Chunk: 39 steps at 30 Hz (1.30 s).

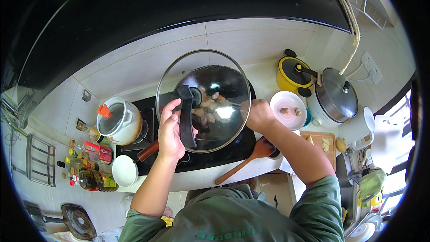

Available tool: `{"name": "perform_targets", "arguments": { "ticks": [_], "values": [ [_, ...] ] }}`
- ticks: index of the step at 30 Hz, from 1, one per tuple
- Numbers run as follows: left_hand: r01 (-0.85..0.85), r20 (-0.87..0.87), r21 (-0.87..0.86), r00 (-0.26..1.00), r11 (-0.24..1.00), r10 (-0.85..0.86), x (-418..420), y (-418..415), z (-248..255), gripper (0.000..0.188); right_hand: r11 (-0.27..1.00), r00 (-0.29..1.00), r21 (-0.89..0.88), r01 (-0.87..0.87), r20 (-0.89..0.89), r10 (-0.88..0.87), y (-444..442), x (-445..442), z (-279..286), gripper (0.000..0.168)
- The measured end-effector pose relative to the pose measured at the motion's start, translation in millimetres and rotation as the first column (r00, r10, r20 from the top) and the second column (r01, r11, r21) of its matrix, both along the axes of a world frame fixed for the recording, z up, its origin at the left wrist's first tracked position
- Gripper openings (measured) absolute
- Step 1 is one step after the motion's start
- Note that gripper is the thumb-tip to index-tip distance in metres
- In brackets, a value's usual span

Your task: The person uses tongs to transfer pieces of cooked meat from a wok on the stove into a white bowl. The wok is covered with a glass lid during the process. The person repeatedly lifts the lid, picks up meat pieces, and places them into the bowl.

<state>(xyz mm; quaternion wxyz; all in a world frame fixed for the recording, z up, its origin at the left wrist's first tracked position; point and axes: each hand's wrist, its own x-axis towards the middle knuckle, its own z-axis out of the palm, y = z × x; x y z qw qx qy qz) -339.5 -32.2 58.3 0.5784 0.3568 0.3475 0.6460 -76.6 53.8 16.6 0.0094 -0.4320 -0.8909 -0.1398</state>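
Observation:
My left hand [171, 131] grips the black upright handle [186, 117] of a round glass lid [215, 144]. The lid is held tilted over a dark wok [215, 74] on the stove, and its metal rim stands before the wok. Through the glass I see chunks of pale, partly browned meat [208, 111] in the wok. My right hand [258, 116] is curled at the lid's right edge, its fingertips partly behind the glass. A thin pale streak runs from it towards the meat; whether it holds something is unclear.
A wooden spatula [248, 161] lies at the stove's front edge. Right of the wok are a white bowl [289, 102] with small brown pieces, a yellow pot [282, 77], an electric cooker [336, 97] and a cutting board [331, 137]. Left stand a white pot [129, 131], bottles [97, 179] and an upturned-looking white bowl [125, 171].

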Motion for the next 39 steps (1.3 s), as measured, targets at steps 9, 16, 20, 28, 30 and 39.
{"name": "perform_targets", "arguments": {
  "ticks": [9, 16, 20, 28, 30, 39],
  "values": [
    [-0.01, 0.002, -0.003, 1.0, 1.0, 0.01, 0.2, 0.0, -1.0, 0.054, 0.955, 0.971, -0.211, 0.21, -0.072, -0.23, -9.5, 21.4, 43.5, 0.017],
    [-0.002, 0.017, -0.016, 1.0, 1.0, 0.003, -2.5, -1.1, -1.4, 0.053, 0.894, 0.933, -0.35, 0.28, -0.122, -0.34, -6.4, 27.5, 24.2, 0.026],
    [0.006, 0.038, -0.008, 0.999, 1.0, -0.006, -2.7, -1.1, -3.9, 0.051, 0.887, 0.931, -0.356, 0.294, -0.103, -0.35, -6.2, 20.7, 14.1, 0.022],
    [0.003, 0.044, -0.016, 0.999, 1.0, -0.003, -1.3, -2.7, -2.9, 0.052, 0.996, 0.995, -0.002, 0.093, 0.036, -0.093, -35.9, 19.1, 24.3, 0.012],
    [0.007, 0.046, -0.009, 0.999, 1.0, -0.007, -0.1, -1.2, -4.5, 0.052, 0.997, 0.996, -0.045, 0.069, 0.056, -0.066, -36.9, 17.1, 19.8, 0.012],
    [0.0, 0.065, -0.005, 0.998, 1.0, 0.001, 2.7, -2.5, 1.6, 0.052, 0.952, 0.932, -0.174, 0.253, -0.222, -0.288, -40.4, 45.1, 39.0, 0.023]
  ]
}}
